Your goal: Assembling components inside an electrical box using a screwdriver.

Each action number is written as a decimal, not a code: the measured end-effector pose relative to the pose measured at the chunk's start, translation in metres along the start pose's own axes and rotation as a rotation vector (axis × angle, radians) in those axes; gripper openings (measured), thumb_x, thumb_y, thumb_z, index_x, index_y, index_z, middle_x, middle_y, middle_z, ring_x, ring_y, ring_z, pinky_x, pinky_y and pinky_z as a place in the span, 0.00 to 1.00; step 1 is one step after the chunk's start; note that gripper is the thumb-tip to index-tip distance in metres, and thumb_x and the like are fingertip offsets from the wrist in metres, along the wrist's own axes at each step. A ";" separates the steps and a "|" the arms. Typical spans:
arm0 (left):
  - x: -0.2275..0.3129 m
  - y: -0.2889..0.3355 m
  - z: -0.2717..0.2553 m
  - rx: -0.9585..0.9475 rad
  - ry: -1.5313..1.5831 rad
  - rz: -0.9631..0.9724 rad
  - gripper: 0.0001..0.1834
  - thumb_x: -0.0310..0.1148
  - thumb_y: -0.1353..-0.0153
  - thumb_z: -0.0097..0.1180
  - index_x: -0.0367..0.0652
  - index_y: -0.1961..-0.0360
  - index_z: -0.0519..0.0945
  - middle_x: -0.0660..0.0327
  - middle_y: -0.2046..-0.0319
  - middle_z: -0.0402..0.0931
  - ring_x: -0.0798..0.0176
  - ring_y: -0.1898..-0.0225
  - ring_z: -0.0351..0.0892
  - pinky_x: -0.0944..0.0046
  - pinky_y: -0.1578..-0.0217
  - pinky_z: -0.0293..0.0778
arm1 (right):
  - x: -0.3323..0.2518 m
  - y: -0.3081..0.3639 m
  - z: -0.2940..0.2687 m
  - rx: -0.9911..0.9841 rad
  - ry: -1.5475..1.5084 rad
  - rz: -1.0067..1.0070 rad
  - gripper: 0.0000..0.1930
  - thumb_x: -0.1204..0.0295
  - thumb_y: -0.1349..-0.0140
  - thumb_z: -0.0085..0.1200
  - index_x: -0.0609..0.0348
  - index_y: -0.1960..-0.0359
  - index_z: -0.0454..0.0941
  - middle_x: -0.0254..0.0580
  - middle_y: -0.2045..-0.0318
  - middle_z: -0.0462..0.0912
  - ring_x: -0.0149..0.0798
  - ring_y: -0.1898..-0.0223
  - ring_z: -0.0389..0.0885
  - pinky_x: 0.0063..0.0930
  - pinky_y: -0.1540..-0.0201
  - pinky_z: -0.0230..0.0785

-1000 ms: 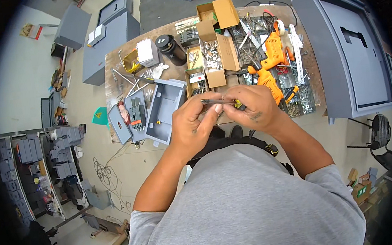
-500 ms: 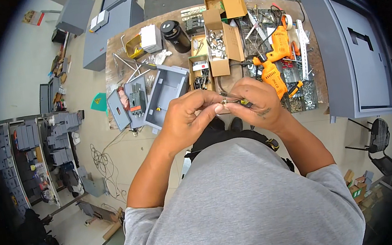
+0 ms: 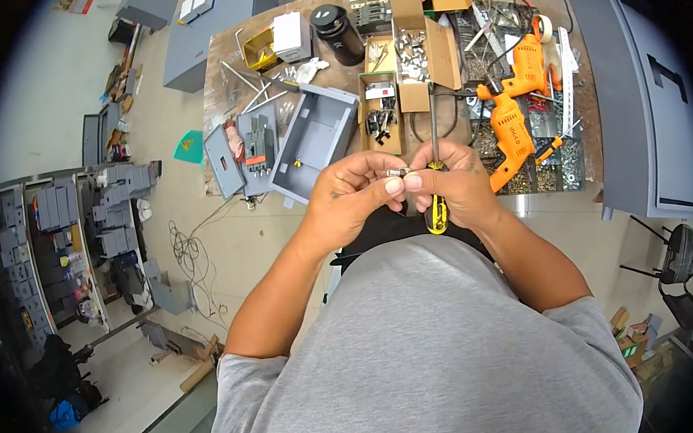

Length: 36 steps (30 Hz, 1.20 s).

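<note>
Close to my body, in front of the table edge, both hands meet fingertip to fingertip. Between thumb and forefinger, my left hand (image 3: 354, 196) pinches a small metal fitting (image 3: 396, 172); its exact kind is too small to tell. My right hand (image 3: 457, 184) is closed round a screwdriver (image 3: 437, 216) with a yellow and black handle, its shaft pointing away from me. The right thumb and forefinger also touch the fitting. Beyond my left hand lies an open grey metal box (image 3: 308, 148). A box of small metal parts (image 3: 413, 57) stands beyond the hands.
Two orange power drills (image 3: 512, 131) lie right of my hands, over trays of hardware (image 3: 569, 163). Further left are a grey circuit breaker (image 3: 258, 145) and a black bottle (image 3: 339, 36). A large grey cabinet (image 3: 643, 93) stands at the right table edge.
My hands have turned, so the screwdriver's handle and shaft now show plainly in the right hand. The fitting stays between the fingertips. The whole view has shifted slightly.
</note>
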<state>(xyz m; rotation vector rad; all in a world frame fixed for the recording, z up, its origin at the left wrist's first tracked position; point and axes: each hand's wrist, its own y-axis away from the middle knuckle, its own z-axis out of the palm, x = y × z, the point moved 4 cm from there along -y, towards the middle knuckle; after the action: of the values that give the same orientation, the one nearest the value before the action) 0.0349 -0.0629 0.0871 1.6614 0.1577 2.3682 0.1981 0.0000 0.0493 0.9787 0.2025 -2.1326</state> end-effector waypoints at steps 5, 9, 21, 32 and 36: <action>-0.042 0.025 0.014 0.203 0.058 -0.045 0.13 0.32 0.27 0.61 0.36 0.48 0.81 0.60 0.58 0.86 0.69 0.59 0.85 0.67 0.55 0.82 | 0.034 0.018 -0.019 0.058 -0.081 0.181 0.08 0.75 0.36 0.68 0.60 0.64 0.79 0.37 0.78 0.80 0.29 0.80 0.77 0.23 0.77 0.70; -0.070 0.038 0.021 0.275 0.121 -0.111 0.13 0.33 0.26 0.60 0.35 0.46 0.80 0.60 0.58 0.86 0.69 0.59 0.86 0.68 0.55 0.82 | 0.052 0.031 -0.032 0.061 -0.150 0.392 0.08 0.73 0.34 0.67 0.57 0.65 0.77 0.37 0.78 0.79 0.29 0.81 0.76 0.26 0.79 0.71; -0.108 0.061 0.006 0.254 0.332 -0.232 0.09 0.28 0.25 0.57 0.34 0.49 0.79 0.58 0.60 0.85 0.66 0.59 0.86 0.64 0.53 0.82 | 0.093 0.070 -0.015 0.396 -0.267 0.680 0.08 0.65 0.30 0.63 0.50 0.64 0.76 0.35 0.73 0.77 0.31 0.79 0.73 0.29 0.76 0.68; -0.138 0.057 -0.059 0.118 0.194 -0.425 0.08 0.30 0.25 0.58 0.37 0.53 0.82 0.63 0.64 0.83 0.71 0.63 0.81 0.70 0.61 0.77 | 0.144 0.055 0.013 0.653 -0.283 0.617 0.09 0.65 0.27 0.61 0.55 0.60 0.75 0.35 0.71 0.78 0.30 0.77 0.73 0.29 0.74 0.70; -0.147 0.038 -0.081 0.069 -0.128 -0.462 0.06 0.29 0.26 0.57 0.37 0.54 0.80 0.62 0.64 0.83 0.70 0.63 0.83 0.68 0.61 0.80 | 0.150 0.050 0.012 0.753 -0.265 0.565 0.09 0.66 0.29 0.61 0.55 0.58 0.75 0.35 0.70 0.79 0.32 0.76 0.75 0.30 0.72 0.73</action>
<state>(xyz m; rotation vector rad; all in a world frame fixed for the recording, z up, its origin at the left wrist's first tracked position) 0.0011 -0.1340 -0.0663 1.5918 0.5404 1.9276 0.1647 -0.1262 -0.0397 0.9767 -0.9586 -1.7710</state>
